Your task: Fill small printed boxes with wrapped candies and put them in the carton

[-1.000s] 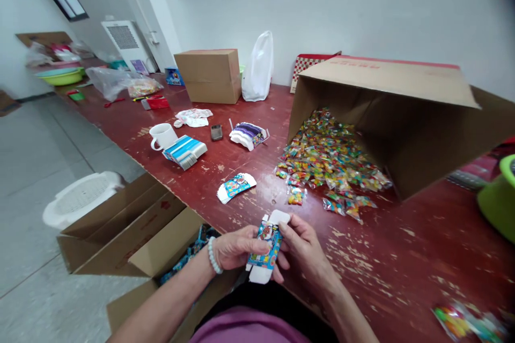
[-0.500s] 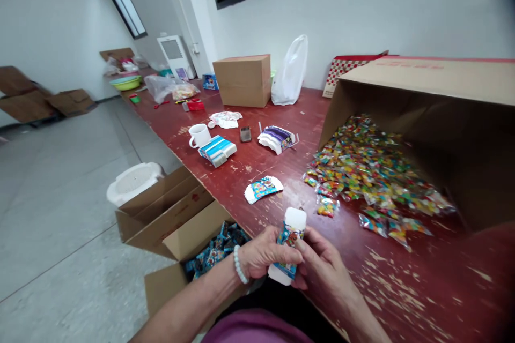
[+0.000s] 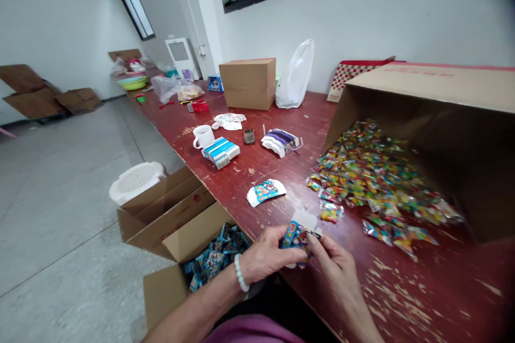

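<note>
A small blue printed candy box [image 3: 295,233] with a white end flap standing up is held between both hands, over the front edge of the red table [image 3: 225,193]. My left hand [image 3: 267,253], with a pale bead bracelet at the wrist, grips its left side, thumb across the front. My right hand [image 3: 332,260] pinches its right side near the top. Just beyond lies a fanned stack of flat blue cartons [image 3: 266,191]. To the right, small clear packets of colourful candy [image 3: 362,177] spill from a large tipped cardboard box [image 3: 426,83].
Below the table edge at left, an open carton [image 3: 164,286] holds many filled blue boxes [image 3: 213,260]. A white stool [image 3: 139,179] stands behind it. On the table are a white mug [image 3: 203,135], bundled blue-striped cartons [image 3: 221,152], a purple bundle [image 3: 280,142] and a closed cardboard box [image 3: 248,86].
The small box has gone from nearly upright to tilted, its printed panel widened as it opens out. Both hands have shifted slightly right, and the view has moved a little.
</note>
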`<state>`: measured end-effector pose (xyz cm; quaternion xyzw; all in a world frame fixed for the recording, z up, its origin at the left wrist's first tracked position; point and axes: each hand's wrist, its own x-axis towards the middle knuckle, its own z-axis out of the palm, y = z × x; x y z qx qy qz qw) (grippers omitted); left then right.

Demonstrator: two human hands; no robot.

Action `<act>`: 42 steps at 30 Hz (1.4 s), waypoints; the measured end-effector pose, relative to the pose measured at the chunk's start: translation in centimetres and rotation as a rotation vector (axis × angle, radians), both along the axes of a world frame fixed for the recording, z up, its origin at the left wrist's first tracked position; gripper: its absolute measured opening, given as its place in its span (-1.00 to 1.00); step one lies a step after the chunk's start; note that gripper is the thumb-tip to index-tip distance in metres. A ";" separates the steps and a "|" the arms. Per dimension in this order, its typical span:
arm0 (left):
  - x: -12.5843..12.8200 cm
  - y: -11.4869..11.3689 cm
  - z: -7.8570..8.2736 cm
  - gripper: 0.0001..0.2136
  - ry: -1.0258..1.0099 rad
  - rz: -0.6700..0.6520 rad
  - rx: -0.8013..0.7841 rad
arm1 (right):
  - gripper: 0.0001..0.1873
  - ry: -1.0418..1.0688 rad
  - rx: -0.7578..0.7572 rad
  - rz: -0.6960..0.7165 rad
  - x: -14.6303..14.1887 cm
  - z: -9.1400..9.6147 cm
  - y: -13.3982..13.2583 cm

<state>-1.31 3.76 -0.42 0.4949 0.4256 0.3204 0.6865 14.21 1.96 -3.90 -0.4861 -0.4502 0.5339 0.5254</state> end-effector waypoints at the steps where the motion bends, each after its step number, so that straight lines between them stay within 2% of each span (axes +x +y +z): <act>1: 0.0 -0.1 0.2 -0.74 0.001 0.046 0.035 | -0.59 0.011 -0.017 0.006 0.1 0.2 0.1; 4: 0.2 -0.5 0.4 -0.55 -0.036 0.185 0.060 | -0.49 0.140 -0.079 -0.025 0.0 0.6 0.1; 6: 0.5 -1.0 0.2 -0.37 -0.082 0.212 0.047 | -0.34 0.239 -0.094 -0.107 -0.4 0.7 -0.1; 8: 0.9 -1.3 0.1 -0.30 -0.146 0.198 0.051 | -0.30 0.285 -0.086 -0.178 -0.8 0.4 -0.3; 11: 1.2 -1.5 0.1 -0.37 -0.214 0.165 0.040 | -0.51 0.227 -0.001 -0.202 -0.9 0.1 -0.6; 14: 1.0 -1.2 0.6 -0.43 -0.165 0.141 0.022 | -0.64 0.153 0.047 -0.167 -0.7 -0.1 -0.8; 17: 0.7 -0.9 1.0 -0.54 -0.134 0.107 -0.012 | -0.64 0.143 -0.009 -0.130 -0.1 0.0 -0.9; 21: 0.5 -0.9 0.8 -0.63 -0.198 0.060 -0.056 | -0.66 0.080 -0.078 -0.094 0.9 0.8 -0.7; 26: 0.6 -0.9 0.3 -0.78 -0.131 0.026 0.061 | -0.65 0.116 -0.117 -0.048 1.7 2.2 0.2; 29: 0.6 -0.8 0.4 -0.79 -0.094 0.003 0.095 | -0.59 0.164 -0.105 -0.060 1.8 2.5 0.4; 31: 0.6 -0.8 0.5 -0.79 -0.097 0.011 0.090 | -0.62 0.133 -0.097 0.000 1.9 2.4 0.4; 33: 0.6 -0.9 0.7 -0.75 -0.137 0.054 0.049 | -0.73 0.083 -0.071 0.053 2.1 2.1 0.3; 36: 0.6 -0.9 0.8 -0.59 -0.231 0.103 -0.087 | -0.79 0.075 -0.009 0.047 2.1 1.4 0.0; 39: 0.8 -0.9 0.3 -0.56 -0.308 -0.014 -0.277 | -0.81 0.071 0.005 0.040 1.8 1.1 -0.5; 42: 1.0 -0.9 -0.4 -0.44 -0.321 -0.096 -0.381 | -0.82 -0.084 0.096 0.097 1.8 1.8 -0.8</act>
